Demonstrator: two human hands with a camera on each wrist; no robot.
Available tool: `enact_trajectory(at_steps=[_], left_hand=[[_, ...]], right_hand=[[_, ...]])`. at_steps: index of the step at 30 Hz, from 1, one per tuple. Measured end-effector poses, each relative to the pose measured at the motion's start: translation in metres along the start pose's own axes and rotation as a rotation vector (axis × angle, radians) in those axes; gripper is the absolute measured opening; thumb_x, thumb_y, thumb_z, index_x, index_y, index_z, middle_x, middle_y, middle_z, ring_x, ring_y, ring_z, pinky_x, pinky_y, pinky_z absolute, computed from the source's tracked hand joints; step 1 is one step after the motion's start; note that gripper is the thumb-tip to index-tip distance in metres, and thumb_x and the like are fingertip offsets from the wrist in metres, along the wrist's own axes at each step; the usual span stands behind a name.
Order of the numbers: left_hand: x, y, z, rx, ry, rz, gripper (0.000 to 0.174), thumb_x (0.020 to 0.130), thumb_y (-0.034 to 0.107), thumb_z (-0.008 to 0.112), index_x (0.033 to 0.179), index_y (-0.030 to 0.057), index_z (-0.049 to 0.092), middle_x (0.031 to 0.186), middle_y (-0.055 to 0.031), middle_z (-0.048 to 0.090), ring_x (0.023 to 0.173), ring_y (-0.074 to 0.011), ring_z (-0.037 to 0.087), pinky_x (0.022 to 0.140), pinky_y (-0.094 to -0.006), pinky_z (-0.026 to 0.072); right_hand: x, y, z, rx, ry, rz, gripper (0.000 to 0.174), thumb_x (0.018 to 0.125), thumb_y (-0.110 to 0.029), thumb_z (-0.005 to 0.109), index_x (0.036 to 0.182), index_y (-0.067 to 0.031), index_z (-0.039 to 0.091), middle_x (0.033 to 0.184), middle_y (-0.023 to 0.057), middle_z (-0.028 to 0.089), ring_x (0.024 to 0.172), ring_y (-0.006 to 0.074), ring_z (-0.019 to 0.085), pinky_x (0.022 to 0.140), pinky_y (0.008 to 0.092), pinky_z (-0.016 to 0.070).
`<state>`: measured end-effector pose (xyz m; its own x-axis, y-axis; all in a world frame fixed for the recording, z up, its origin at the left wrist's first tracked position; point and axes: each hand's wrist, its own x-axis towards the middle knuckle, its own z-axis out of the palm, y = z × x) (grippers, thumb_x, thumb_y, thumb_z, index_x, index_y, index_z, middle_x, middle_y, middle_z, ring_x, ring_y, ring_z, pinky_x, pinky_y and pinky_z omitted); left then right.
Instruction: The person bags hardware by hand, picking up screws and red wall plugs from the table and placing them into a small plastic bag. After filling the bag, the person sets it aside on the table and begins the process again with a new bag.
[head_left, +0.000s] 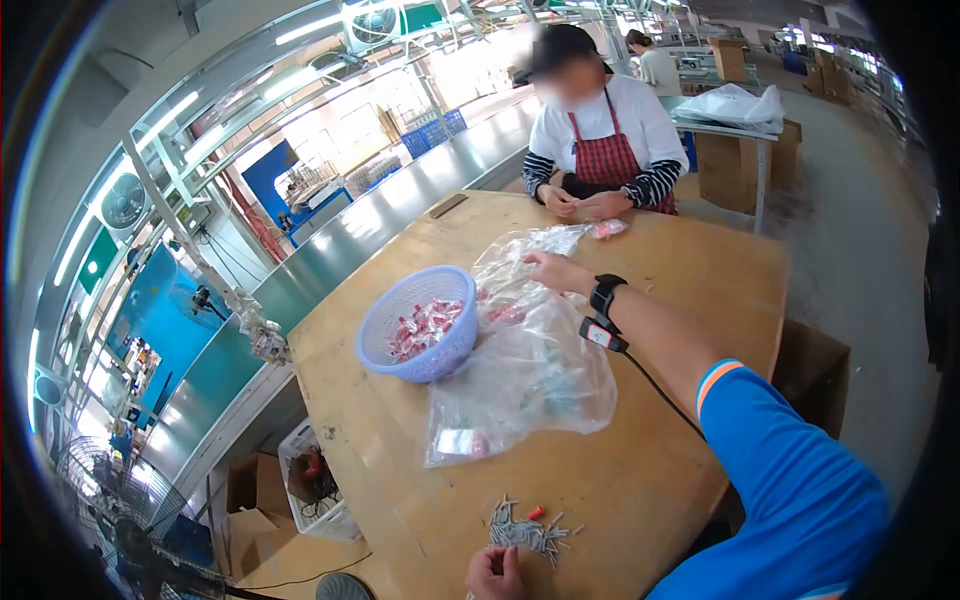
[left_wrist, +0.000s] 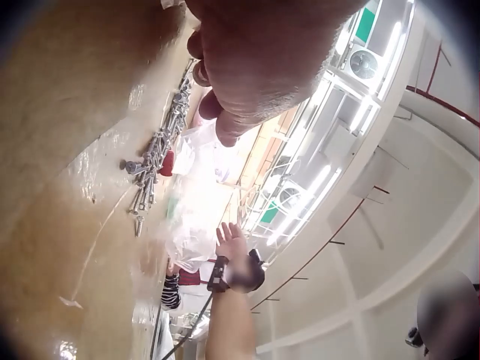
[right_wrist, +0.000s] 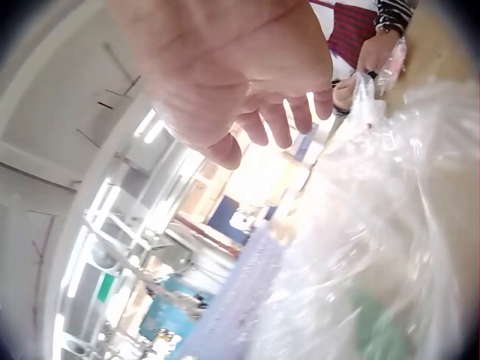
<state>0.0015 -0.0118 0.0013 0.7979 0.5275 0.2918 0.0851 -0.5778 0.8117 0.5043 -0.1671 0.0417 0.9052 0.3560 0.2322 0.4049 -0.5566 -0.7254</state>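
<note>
My left hand [head_left: 495, 573] is at the near edge of the table, its fingers loosely curled and no held thing showing between them. Right beside it lies a pile of small grey screws [head_left: 525, 532] with a red piece [head_left: 537, 513] among them; in the left wrist view the screws [left_wrist: 159, 142] stretch out past the fingertips. Reaching across the table, my right hand [head_left: 560, 273] is over clear plastic bags [head_left: 545, 375], palm and relaxed fingers bare in the right wrist view. A lilac plastic basket [head_left: 447, 362] of small red-and-clear packets [head_left: 425, 328] stands left of the bags.
Across the table [head_left: 640, 470] a person in a red checked apron [head_left: 605, 150] works with both hands near a small pink packet [head_left: 607, 229]. A metal conveyor [head_left: 350, 230] runs along the left. Below the table are a white crate [head_left: 300, 490] and a standing fan [head_left: 130, 535].
</note>
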Motion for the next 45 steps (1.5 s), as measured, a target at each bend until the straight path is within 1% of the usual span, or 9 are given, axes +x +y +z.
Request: enact_trajectory(at_steps=[2,8,12,13,16,20,21,22,45], left_hand=[[0.002,0.001,-0.001,-0.017,-0.013,-0.039,0.012,0.083,0.011,0.066,0.082,0.0009,0.061,0.07,-0.0074,0.057,0.063,-0.0157,0.053,0.059,-0.0285,0.0441],[0.004,0.001,0.0,0.022,-0.067,-0.102,0.01,0.082,0.01,0.066,0.082,0.0015,0.061,0.076,-0.0084,0.059,0.068,-0.0176,0.056,0.064,-0.0287,0.046],[0.012,0.011,-0.001,0.014,-0.096,-0.102,0.009,0.082,0.009,0.066,0.081,0.0013,0.061,0.078,-0.0104,0.06,0.073,-0.0217,0.058,0.068,-0.0316,0.0469],[0.012,0.012,-0.001,0.002,-0.082,-0.086,0.009,0.082,0.009,0.066,0.081,0.0013,0.061,0.079,-0.0109,0.06,0.074,-0.0227,0.058,0.069,-0.0322,0.047],[0.011,0.008,-0.003,-0.043,-0.137,-0.182,0.008,0.082,0.009,0.065,0.082,0.0019,0.061,0.081,-0.012,0.062,0.079,-0.0248,0.059,0.073,-0.0332,0.0471],[0.015,0.007,0.003,-0.054,-0.228,-0.186,0.008,0.083,0.01,0.065,0.084,0.0033,0.062,0.084,-0.0128,0.062,0.081,-0.0259,0.06,0.076,-0.0325,0.0472],[0.01,0.0,-0.003,-0.029,-0.21,-0.215,0.007,0.083,0.011,0.064,0.084,0.0036,0.063,0.085,-0.013,0.063,0.082,-0.0261,0.06,0.076,-0.0323,0.0473],[0.017,-0.015,0.01,-0.055,-0.05,0.034,0.013,0.079,0.013,0.071,0.079,0.0034,0.062,0.069,-0.0066,0.06,0.058,-0.0161,0.054,0.055,-0.0286,0.0447],[0.006,-0.017,0.002,-0.156,-0.109,0.02,0.014,0.086,0.015,0.063,0.089,0.0025,0.057,0.077,-0.0102,0.053,0.059,-0.0195,0.049,0.054,-0.029,0.0411]], right_hand=[[0.033,0.047,0.03,-0.307,0.013,-0.139,0.058,0.079,-0.02,0.047,0.134,-0.0061,0.041,0.139,0.0178,0.041,0.127,0.0354,0.039,0.106,0.0479,0.0284],[0.001,-0.011,0.041,-0.369,-0.179,-0.005,0.059,0.081,-0.023,0.045,0.137,-0.0077,0.037,0.144,0.0143,0.032,0.138,0.0337,0.016,0.111,0.054,0.0071],[0.01,-0.016,0.067,-0.385,-0.148,0.001,0.053,0.078,-0.021,0.047,0.129,-0.0054,0.047,0.13,0.0206,0.048,0.129,0.0359,0.035,0.106,0.0575,0.0141],[0.008,-0.018,0.07,-0.395,0.054,-0.231,0.036,0.075,-0.018,0.051,0.106,-0.0038,0.063,0.102,0.0184,0.064,0.105,0.0354,0.055,0.096,0.0534,0.0323],[0.015,-0.019,0.075,-0.206,-0.163,-0.405,0.023,0.073,-0.013,0.054,0.087,-0.0048,0.07,0.084,0.0171,0.066,0.083,0.0333,0.063,0.077,0.0419,0.0469],[0.025,0.0,0.083,-0.166,-0.134,-0.399,0.019,0.077,-0.026,0.061,0.079,-0.0089,0.07,0.079,0.0165,0.066,0.075,0.0284,0.064,0.069,0.0417,0.0493],[0.02,-0.008,0.081,-0.499,-0.09,-0.346,0.017,0.076,-0.024,0.061,0.084,-0.01,0.069,0.084,0.0148,0.066,0.078,0.0283,0.063,0.071,0.04,0.0497],[0.022,0.017,0.087,-0.329,0.006,-0.669,0.021,0.077,-0.025,0.061,0.091,-0.0106,0.068,0.092,0.0136,0.065,0.084,0.0292,0.061,0.074,0.0395,0.0496],[0.068,0.042,0.089,-0.455,-0.102,-0.416,0.017,0.088,-0.019,0.056,0.093,-0.0028,0.055,0.081,0.0157,0.061,0.069,0.0291,0.059,0.064,0.0383,0.0474]])
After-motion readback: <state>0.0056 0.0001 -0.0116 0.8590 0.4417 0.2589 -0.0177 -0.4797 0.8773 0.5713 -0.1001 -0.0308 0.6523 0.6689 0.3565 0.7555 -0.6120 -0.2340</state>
